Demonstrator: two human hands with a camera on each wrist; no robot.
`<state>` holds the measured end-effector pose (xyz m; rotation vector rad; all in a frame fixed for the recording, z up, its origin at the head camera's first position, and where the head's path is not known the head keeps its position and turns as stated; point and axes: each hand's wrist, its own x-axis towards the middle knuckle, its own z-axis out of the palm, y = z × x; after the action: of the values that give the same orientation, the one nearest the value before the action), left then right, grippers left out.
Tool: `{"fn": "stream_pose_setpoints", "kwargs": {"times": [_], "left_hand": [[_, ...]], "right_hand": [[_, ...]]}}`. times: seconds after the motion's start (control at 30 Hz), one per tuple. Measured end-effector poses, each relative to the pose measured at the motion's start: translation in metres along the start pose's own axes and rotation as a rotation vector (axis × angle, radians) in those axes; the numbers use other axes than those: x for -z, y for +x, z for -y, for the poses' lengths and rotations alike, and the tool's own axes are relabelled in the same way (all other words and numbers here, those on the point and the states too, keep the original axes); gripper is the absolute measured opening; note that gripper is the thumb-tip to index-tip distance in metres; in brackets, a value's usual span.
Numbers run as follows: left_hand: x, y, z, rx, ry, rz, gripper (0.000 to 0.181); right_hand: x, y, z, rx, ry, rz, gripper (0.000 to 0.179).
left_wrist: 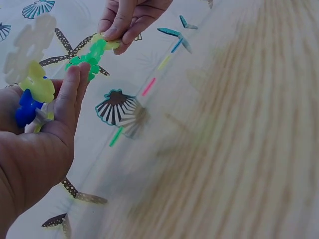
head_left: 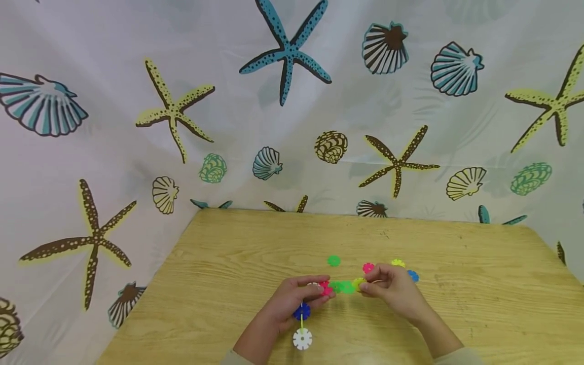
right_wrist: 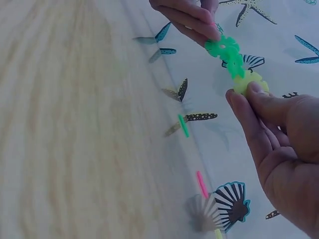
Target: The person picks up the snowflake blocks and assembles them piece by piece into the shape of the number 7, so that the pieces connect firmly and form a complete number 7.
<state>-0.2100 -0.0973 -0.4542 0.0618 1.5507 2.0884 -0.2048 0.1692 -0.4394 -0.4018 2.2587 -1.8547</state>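
A chain of notched plastic discs runs between both hands over the table. My left hand (head_left: 288,299) grips it near a pink disc (head_left: 325,289), fingers behind and thumb in front. From that hand a blue disc (head_left: 302,311) and a white disc (head_left: 302,338) hang toward me. Green discs (head_left: 348,287) stretch rightward out of the left fingertips. At their far end is a yellow disc (right_wrist: 249,83), pinched between thumb and forefinger of my right hand (head_left: 396,290). Its edge meets the green disc. In the left wrist view, another yellow disc (left_wrist: 37,82) shows by the left palm.
Beyond the hands, loose discs lie flat on the wooden table (head_left: 228,253): green (head_left: 334,260), pink (head_left: 368,267), yellow (head_left: 398,263) and blue (head_left: 412,275). A white curtain (head_left: 219,121) printed with starfish and shells stands along the table's back and sides.
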Motion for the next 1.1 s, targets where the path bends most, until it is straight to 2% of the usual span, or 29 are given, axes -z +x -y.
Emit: {"fn": "stream_pose_setpoints", "kwargs": {"times": [0.2, 0.37, 0.5, 0.8, 0.97, 1.1], "left_hand": [[-0.002, 0.001, 0.002, -0.002, -0.024, 0.004, 0.044], [-0.007, 0.002, 0.004, 0.003, -0.032, -0.019, 0.044], [-0.007, 0.002, 0.004, 0.007, -0.033, -0.043, 0.043], [-0.009, 0.001, 0.002, -0.009, -0.021, -0.027, 0.044], [-0.003, -0.003, -0.003, -0.053, 0.008, 0.001, 0.046], [-0.001, -0.007, -0.009, -0.075, 0.025, 0.028, 0.046]], "right_hand": [[-0.005, -0.002, 0.005, 0.012, 0.038, -0.037, 0.024], [-0.005, -0.004, 0.012, 0.057, -0.024, -0.04, 0.02], [-0.005, -0.004, 0.016, 0.058, -0.065, -0.035, 0.016], [-0.006, -0.005, 0.015, 0.049, -0.09, -0.042, 0.014], [-0.013, -0.002, 0.011, 0.04, -0.059, -0.048, 0.016], [-0.014, 0.001, 0.004, 0.064, 0.023, -0.064, 0.02]]}}
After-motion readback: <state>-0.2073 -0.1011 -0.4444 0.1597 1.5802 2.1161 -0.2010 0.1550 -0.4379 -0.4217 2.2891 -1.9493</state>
